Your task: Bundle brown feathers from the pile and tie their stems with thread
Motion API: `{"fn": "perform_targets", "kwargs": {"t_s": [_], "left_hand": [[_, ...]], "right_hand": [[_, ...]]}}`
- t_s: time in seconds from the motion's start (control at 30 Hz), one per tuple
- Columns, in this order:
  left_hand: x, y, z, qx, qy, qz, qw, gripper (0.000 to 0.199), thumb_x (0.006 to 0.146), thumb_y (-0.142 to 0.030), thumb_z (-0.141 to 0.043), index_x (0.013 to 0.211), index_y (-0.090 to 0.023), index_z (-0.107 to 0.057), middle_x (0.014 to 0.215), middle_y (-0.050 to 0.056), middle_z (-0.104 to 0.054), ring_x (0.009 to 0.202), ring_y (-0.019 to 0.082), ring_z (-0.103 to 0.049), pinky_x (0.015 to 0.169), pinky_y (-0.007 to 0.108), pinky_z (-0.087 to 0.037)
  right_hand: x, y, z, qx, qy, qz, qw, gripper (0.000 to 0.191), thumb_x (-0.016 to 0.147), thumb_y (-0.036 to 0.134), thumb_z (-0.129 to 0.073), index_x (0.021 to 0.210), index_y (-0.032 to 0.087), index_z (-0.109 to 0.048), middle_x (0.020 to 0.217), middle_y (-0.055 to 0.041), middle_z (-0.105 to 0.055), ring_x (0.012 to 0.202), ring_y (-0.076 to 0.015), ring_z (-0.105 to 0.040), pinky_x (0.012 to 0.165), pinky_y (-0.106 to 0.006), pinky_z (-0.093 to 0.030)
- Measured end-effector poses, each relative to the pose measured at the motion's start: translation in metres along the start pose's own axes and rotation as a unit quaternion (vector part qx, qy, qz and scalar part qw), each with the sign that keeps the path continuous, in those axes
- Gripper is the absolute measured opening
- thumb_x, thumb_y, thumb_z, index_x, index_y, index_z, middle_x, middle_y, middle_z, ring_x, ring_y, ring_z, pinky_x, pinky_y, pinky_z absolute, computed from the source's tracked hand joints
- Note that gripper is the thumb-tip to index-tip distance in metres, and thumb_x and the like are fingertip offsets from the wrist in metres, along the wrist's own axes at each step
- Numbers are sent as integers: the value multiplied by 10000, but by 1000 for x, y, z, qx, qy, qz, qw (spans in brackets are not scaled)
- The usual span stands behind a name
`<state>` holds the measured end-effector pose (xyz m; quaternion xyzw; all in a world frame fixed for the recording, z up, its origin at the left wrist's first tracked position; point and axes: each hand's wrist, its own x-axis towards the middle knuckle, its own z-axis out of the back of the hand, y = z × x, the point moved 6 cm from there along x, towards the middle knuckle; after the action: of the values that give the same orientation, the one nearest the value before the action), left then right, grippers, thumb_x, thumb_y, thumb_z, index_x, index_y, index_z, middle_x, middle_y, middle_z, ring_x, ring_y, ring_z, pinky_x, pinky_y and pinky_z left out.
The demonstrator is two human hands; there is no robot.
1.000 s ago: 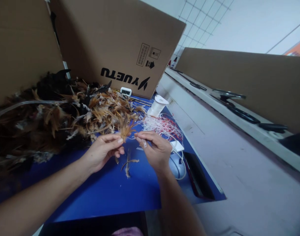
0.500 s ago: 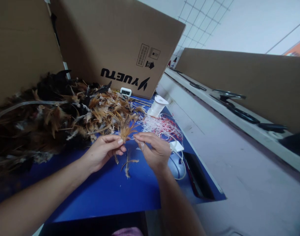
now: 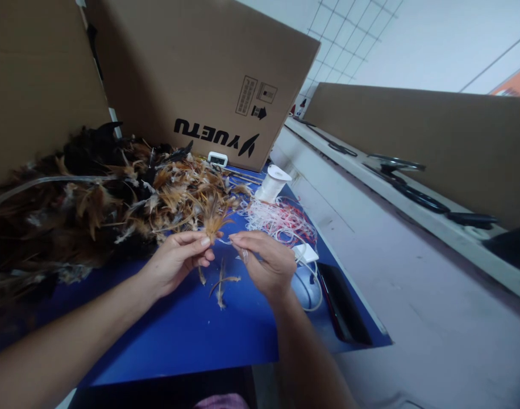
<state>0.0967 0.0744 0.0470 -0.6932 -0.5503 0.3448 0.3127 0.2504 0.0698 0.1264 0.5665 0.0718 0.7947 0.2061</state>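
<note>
Along the left edge of the blue table, reaching toward the far left corner, a deep heap of brown and black feathers lies against upright cardboard box panels, with a clear plastic strip arching over it. Just in front of the heap, the left hand pinches a small tuft of brown feathers between thumb and fingertips, quills down and tips fanned upward. Right beside it, the right hand is closed with fingertips drawn together at the tuft's base, seemingly on a fine thread too thin to make out. A few loose feathers lie on the table beneath the hands. The step in hand looks like binding the quills into a bundle; the next move would call for keeping the pinch firm while the thread is drawn snug. Farther right, toward the far edge, stand a white spool and a tangle of red and white cord; nearer, a pale blue rounded device with a white cable, and a dark phone at the right edge.
</note>
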Motion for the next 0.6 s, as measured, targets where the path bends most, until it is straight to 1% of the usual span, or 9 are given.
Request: {"fn": "perform_targets", "kwargs": {"t_s": [0.2,0.5,0.6], "left_hand": [[1,-2,0,3,-7,-6,1000,155,642,-231,-801,673,-116,-703,556,11,-653,486,65,-585,499,138,-484],[1,-1,3,15,-13,-8,1000,154,649,-236,-798,699,-115,-715,588,21,-669,523,70,-597,533,145,-491],[1,-1,2,27,-11,-13,999,157,664,-245,-787,728,-117,-722,584,17,-660,524,71,-588,543,154,-485]], "right_hand": [[0,0,1,-10,6,3,1000,250,785,36,-577,860,237,-706,817,-27,-747,748,-165,-706,665,-319,-594],[1,4,2,-8,2,24,1000,249,772,-3,-580,853,203,-695,811,-50,-747,753,-160,-704,666,-304,-589],[1,5,1,-14,7,21,1000,247,782,8,-577,854,213,-694,814,-47,-747,753,-161,-704,665,-311,-588]]}}
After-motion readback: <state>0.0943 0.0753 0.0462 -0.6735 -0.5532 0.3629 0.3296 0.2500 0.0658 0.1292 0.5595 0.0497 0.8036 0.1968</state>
